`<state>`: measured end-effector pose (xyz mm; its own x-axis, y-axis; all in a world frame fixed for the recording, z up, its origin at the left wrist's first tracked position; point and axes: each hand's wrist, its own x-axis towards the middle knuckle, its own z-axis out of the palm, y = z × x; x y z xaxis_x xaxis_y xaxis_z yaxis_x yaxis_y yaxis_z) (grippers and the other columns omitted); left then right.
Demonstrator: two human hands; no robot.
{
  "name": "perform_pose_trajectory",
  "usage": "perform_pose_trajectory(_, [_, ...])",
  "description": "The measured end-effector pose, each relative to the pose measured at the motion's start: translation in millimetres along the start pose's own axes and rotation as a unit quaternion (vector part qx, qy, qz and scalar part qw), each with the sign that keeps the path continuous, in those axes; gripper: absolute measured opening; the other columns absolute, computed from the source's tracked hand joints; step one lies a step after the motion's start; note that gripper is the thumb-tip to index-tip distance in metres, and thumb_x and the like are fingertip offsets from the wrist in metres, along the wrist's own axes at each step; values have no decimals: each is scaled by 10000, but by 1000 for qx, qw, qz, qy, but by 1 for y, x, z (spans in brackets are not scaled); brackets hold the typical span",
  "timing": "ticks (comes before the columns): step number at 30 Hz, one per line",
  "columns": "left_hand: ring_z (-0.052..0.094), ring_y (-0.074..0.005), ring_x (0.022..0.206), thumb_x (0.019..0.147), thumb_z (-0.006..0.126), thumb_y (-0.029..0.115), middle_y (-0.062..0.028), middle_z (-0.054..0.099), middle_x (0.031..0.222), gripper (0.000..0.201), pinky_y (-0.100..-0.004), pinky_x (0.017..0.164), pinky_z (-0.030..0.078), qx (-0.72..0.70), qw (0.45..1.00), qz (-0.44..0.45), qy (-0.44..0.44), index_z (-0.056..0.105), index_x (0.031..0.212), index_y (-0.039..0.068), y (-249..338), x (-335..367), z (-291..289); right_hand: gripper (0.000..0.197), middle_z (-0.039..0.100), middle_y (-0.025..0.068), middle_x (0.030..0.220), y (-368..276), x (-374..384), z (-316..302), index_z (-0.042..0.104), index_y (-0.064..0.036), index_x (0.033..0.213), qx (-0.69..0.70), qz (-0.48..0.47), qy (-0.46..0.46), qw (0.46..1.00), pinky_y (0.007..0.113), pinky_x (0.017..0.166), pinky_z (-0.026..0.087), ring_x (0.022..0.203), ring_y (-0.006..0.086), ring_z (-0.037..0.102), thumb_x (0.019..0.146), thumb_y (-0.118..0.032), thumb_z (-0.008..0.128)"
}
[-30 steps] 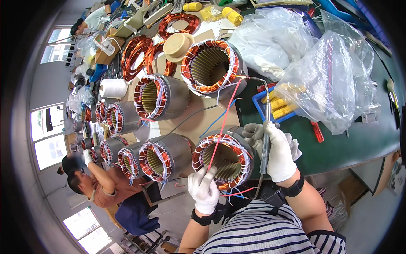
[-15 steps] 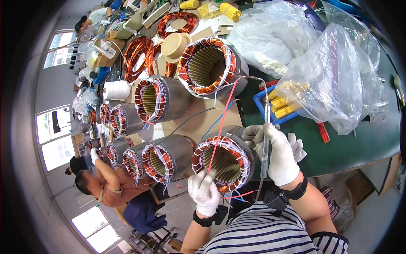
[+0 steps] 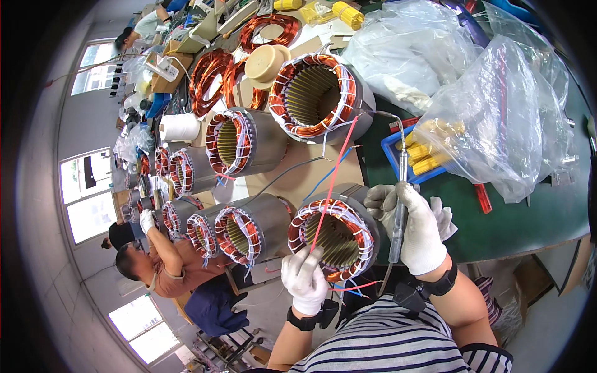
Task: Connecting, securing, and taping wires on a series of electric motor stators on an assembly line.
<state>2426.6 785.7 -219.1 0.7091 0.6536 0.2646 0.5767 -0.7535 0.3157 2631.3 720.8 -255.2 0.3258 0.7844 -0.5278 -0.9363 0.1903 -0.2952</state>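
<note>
Fingers [image 3: 310, 264] of the gloved left hand [image 3: 305, 286] are pinched on a red wire [image 3: 336, 177] just off the near edge of the surface [image 3: 510, 230], and the gloved right hand [image 3: 423, 242] is wrapped round a pen-shaped tool [image 3: 398, 233] with a bent metal neck. Right between them a stator [image 3: 339, 245] lies on its side at that near edge, bore facing the near side, and the wire slants across in front of it. Follow the wire away from the near edge and its upper end gets to the tool's tip, right by a bigger-looking stator [image 3: 314, 93]; can't tell if wire and tip actually touch. So I'd guess the step in hand is working that wire end with the tip, and the next move calls for a taut wire, a steady wrist and keeping the tip off the bigger stator. Further right there's a blue tray [image 3: 392, 160] of yellow sticks [image 3: 426, 165] with plastic bags [image 3: 491, 118] toward the right edge, then copper coils [image 3: 199, 81] up near the far left corner, and a co-worker [image 3: 186, 267] past the left edge
</note>
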Motion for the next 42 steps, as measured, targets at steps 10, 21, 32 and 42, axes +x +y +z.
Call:
perform_pose_trajectory(10, [563,-269,750,681,594,-12,-110,613,920,299,-366,701,441,-21,1000,-11,-10,655,960,74,0,7,-13,356,567,125,885,-54,-42,34,485,-54,760,38,-79,55,995,233,520,380,622,137,484,944,-358,455])
perform_pose_trajectory(21, [636,-321,815,828,555,61,-176,642,947,310,-366,733,501,-175,969,-166,46,589,1136,43,23,-13,-41,326,547,123,889,-89,-128,-28,523,5,817,15,-231,97,968,199,478,328,610,98,390,938,-297,495])
perform_pose_trajectory(32, [672,-242,800,836,567,71,-159,663,900,239,-305,719,512,-285,933,-219,5,604,1065,17,11,-21,-16,339,557,137,975,-116,-147,-50,545,27,1058,-5,-252,28,967,211,524,346,666,120,395,936,-286,504])
perform_pose_trajectory(42, [654,-302,816,814,598,81,-173,652,926,238,-327,723,512,-272,945,-179,31,616,1043,24,8,-22,-12,350,556,135,979,-110,-136,-38,521,22,1111,-20,-237,32,971,208,522,343,660,114,400,938,-281,498])
